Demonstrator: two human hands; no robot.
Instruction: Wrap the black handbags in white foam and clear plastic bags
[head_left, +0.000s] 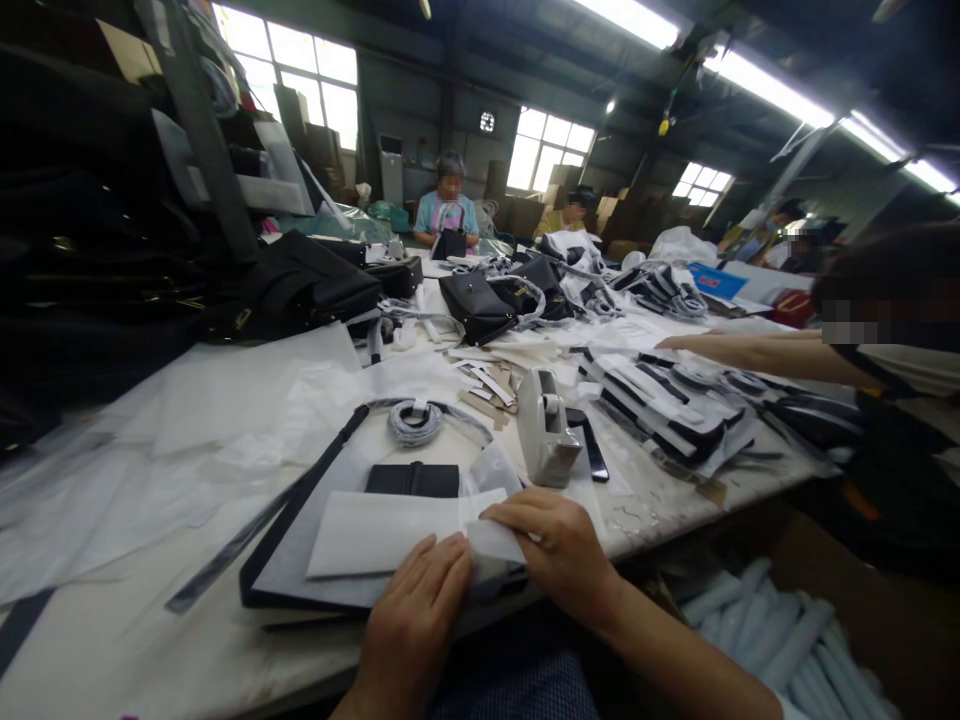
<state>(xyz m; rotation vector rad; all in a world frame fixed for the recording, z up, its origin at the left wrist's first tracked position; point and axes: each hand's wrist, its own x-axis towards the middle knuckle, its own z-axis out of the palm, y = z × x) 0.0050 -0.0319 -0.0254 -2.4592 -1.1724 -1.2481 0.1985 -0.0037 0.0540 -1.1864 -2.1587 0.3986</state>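
Landmark: the tape dispenser stands upright on the table; every place below is told from it.
White sheet: the white sheet lies flat, near-left of the dispenser, across a grey panel with a black rim.
Left hand: the left hand is down on the sheet's near right corner, fingers stretched out and pressing flat, closed around nothing.
Right hand: the right hand, just in front of the dispenser, has its fingers bent over the sheet's turned-up right end with the thumb laid on top. It looks like a pinch on that flap, though the underside is hidden.
Done so far: the sheet is spread smooth over the panel, and its right end is lifted into a fold.
Left to do: by my reading the fold is only begun. The left end lies open and no tape shows on the sheet.
Black pouch: a black folded pouch lies left of the dispenser, touching the sheet's far edge, uncovered.
Coiled strap: a coiled strap sits left of the dispenser, beyond the pouch.
Wrapped pieces: wrapped black pieces are stacked right of the dispenser.
Co-worker: another person's arm reaches in over that stack.
Handbags: black handbags stand well behind the dispenser.
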